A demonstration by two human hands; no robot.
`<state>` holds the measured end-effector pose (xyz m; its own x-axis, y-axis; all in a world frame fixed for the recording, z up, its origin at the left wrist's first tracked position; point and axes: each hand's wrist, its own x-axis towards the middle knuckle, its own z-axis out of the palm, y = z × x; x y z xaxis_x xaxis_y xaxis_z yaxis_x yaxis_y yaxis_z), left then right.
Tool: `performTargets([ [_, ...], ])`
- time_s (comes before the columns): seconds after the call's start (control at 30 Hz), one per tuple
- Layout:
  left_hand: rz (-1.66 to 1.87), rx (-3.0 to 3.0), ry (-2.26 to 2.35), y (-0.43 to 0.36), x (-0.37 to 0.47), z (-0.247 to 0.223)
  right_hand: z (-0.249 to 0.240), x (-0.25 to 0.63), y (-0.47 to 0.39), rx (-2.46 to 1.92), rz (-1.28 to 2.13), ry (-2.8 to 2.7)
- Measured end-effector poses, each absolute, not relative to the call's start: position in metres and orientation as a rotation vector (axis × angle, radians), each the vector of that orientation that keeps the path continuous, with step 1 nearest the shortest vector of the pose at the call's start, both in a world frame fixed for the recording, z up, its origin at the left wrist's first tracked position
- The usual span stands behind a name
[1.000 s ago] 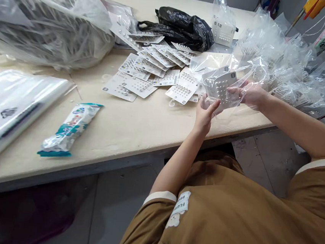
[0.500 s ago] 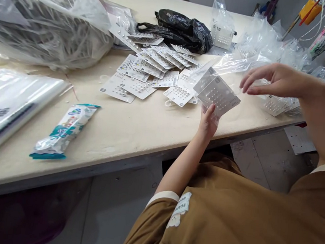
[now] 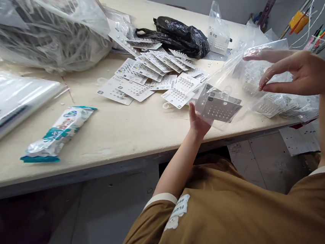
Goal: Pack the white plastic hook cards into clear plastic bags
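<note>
**Clear plastic sleeve drawn open over card stack at packing bench**

Clear plastic bag [image 3: 236,69] stretched between two bare hands above the near edge of a pale wooden table [image 3: 127,130]. Left hand [image 3: 198,121] closed from below on a small stack of white stud cards [image 3: 219,108], thumb against the stack's left edge, cards lying nearly flat inside the bag's lower end. Right hand [image 3: 294,71] raised well above and to the right, fingers spread and loosely curved, index fingertip touching the bag's upper rim; whether thumb and finger actually pinch the film cannot be told. Half a second earlier, same hand lower and nearer the cards, which then stood tilted up on one corner; a second earlier, both hands together on the stack.

Beyond the left hand, loose stud cards [image 3: 152,73] fanned across the tabletop, overlapping one another. Behind them, crumpled black plastic bag [image 3: 182,33] and a small clear bag of cards [image 3: 218,35] standing upright. Right of the held stack, heap of filled clear sleeves [image 3: 279,102] at the table's edge. Far left, large bulging transparent sack [image 3: 45,22]; below it, flat pack of empty sleeves [image 3: 6,103]. Teal-and-white snack wrapper [image 3: 56,134] lying alone near the front edge, well apart from the cards.
</note>
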<state>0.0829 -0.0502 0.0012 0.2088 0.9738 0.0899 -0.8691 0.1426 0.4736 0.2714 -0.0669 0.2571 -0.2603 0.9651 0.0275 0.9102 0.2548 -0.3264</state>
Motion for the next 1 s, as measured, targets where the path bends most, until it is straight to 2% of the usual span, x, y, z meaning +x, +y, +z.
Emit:
performTargets([
  [0.13, 1.313, 0.530, 0.195, -0.050, 0.077, 0.008, 0.259, 0.276, -0.069, -1.254, 0.736, -2.438],
  [0.23, 1.321, 0.528, 0.202, -0.051, 0.076, 0.014, 0.257, 0.281, -0.063, -1.338, 1.187, -2.426],
  [0.33, 1.372, 0.483, 0.240, -0.051, 0.078, 0.017, 0.246, 0.289, -0.056, -1.584, 1.314, -2.552],
  [0.43, 1.401, 0.458, 0.243, -0.049, 0.078, 0.015, 0.235, 0.293, -0.057, -1.650, 1.121, -2.709],
  [0.57, 1.387, 0.477, 0.250, -0.043, 0.074, 0.003, 0.232, 0.290, -0.062, -1.229, 0.627, -2.403],
  [0.7, 1.387, 0.502, 0.257, -0.038, 0.068, -0.009, 0.233, 0.289, -0.059, -0.937, 0.463, -2.332],
  [1.0, 1.512, 0.736, 0.331, -0.031, 0.066, -0.012, 0.236, 0.292, -0.064, -1.093, 0.032, -2.292],
])
